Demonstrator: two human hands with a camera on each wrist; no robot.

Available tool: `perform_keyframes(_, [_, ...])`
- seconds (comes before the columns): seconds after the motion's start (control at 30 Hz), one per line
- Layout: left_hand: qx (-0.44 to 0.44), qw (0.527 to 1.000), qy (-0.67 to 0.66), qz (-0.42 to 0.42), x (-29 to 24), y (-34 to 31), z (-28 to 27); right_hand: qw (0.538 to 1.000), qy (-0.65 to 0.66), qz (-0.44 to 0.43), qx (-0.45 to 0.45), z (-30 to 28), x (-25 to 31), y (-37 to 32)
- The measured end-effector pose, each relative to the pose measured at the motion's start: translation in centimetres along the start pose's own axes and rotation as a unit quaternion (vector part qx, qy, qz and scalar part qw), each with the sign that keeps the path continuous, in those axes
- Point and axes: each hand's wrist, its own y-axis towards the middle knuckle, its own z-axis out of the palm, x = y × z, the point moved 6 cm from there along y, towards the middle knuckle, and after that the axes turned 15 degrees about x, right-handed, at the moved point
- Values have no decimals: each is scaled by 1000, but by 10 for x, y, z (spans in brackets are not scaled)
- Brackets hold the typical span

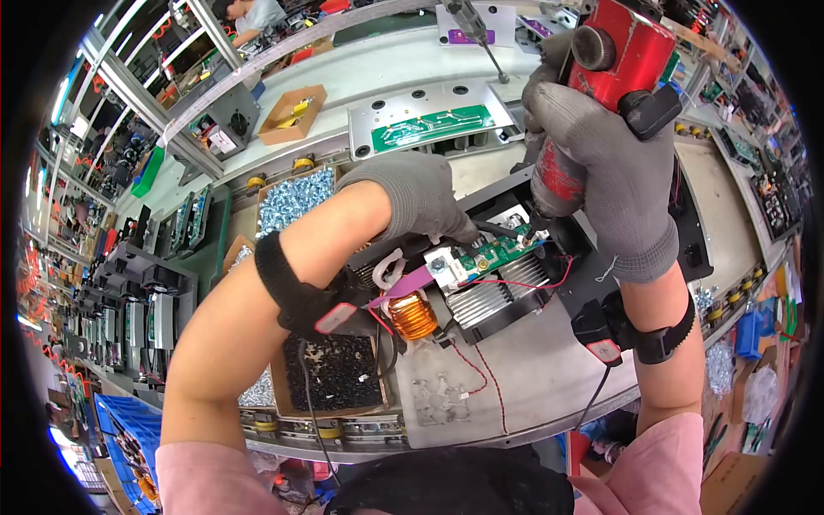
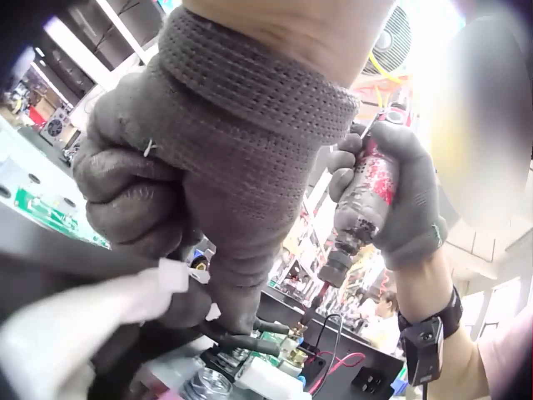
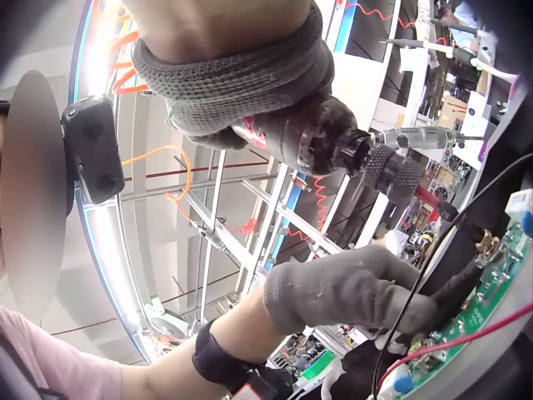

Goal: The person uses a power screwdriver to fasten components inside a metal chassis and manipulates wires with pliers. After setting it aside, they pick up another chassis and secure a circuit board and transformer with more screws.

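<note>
My gloved right hand (image 1: 614, 163) grips a red power driver (image 1: 625, 60), its nose angled down over a green circuit board (image 1: 506, 255). In the right wrist view, the tip of the bit (image 3: 445, 210) stands close to a brass terminal (image 3: 487, 246) on the board. With thumb and forefinger, my gloved left hand (image 1: 416, 193) pinches a black cable (image 3: 456, 285) that reaches to that terminal; its other fingers are curled. A finned heat sink (image 1: 498, 300) and a copper coil (image 1: 412, 316) sit beside the board in a black housing (image 1: 592, 292). The left fingertips are partly hidden in the head view.
Left of the work stand a bin of bluish screws (image 1: 296, 202) and a bin of black screws (image 1: 339, 365). Behind lie a panel (image 1: 360, 129) carrying another green board and a cardboard box (image 1: 292, 129). A slim screwdriver (image 1: 472, 34) hangs overhead. Thin red wires (image 1: 481, 378) trail in front.
</note>
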Motion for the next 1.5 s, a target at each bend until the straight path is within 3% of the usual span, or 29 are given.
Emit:
perform_keyframes(0.23, [10,999,-3,-47,-10,4,2,1000,-7,6,19,6,1,2])
perform_keyframes(0.3, [0,999,12,-46,-10,5,2,997,-31,-28,64,13,7,3])
perform_keyframes(0.4, [-24,999,26,-37,-10,7,1,997,-35,-73,18,15,5,2])
perform_keyframes(0.43, [-33,999,24,-30,-10,5,1,998,-30,-11,50,12,0,2])
perform_keyframes(0.47, [-36,999,22,-31,-8,3,2,998,-30,-13,52,9,1,2])
perform_keyframes(0.57, [-33,999,12,15,-3,-1,6,994,-92,17,61,11,0,3])
perform_keyframes(0.67, [42,984,96,146,16,-13,16,996,-59,16,59,10,-5,3])
perform_keyframes(0.73, [62,987,30,146,29,-16,28,996,-56,18,61,10,-5,2])
perform_keyframes(0.8, [60,996,-16,70,36,-17,32,996,-54,21,71,11,-6,3])
perform_keyframes(0.87, [-19,997,75,22,24,-22,32,996,-46,16,75,13,-5,3])
perform_keyframes(0.93, [-72,993,77,-52,16,-29,33,998,-42,-19,47,16,-4,4])
perform_keyframes(0.97, [-71,993,82,-50,16,-27,35,998,-38,-54,18,15,-1,3])
perform_keyframes(1.07, [-64,994,83,-40,23,-27,35,998,-38,-48,25,16,4,3])
perform_keyframes(1.17, [5,997,-36,70,27,-30,20,998,-7,-17,59,6,12,7])
perform_keyframes(1.2, [-127,955,-63,259,34,-17,6,998,19,-7,66,3,15,8])
perform_keyframes(1.23, [-79,917,-265,287,34,-24,-4,992,20,-121,31,4,31,8])
perform_keyframes(1.27, [-26,836,-455,306,30,-30,-9,989,3,-144,36,-2,48,7])
perform_keyframes(1.3, [-7,772,-521,364,18,-33,-15,975,18,-220,-6,-10,58,7])
perform_keyframes(1.33, [15,700,-578,419,3,-35,-20,969,94,-223,-42,-16,65,5])
perform_keyframes(1.4, [14,629,-642,438,-25,-35,-24,949,26,-315,10,-28,97,-8])
perform_keyframes(1.5, [35,669,-630,393,-62,-34,-26,943,50,-326,-46,-58,107,-29])
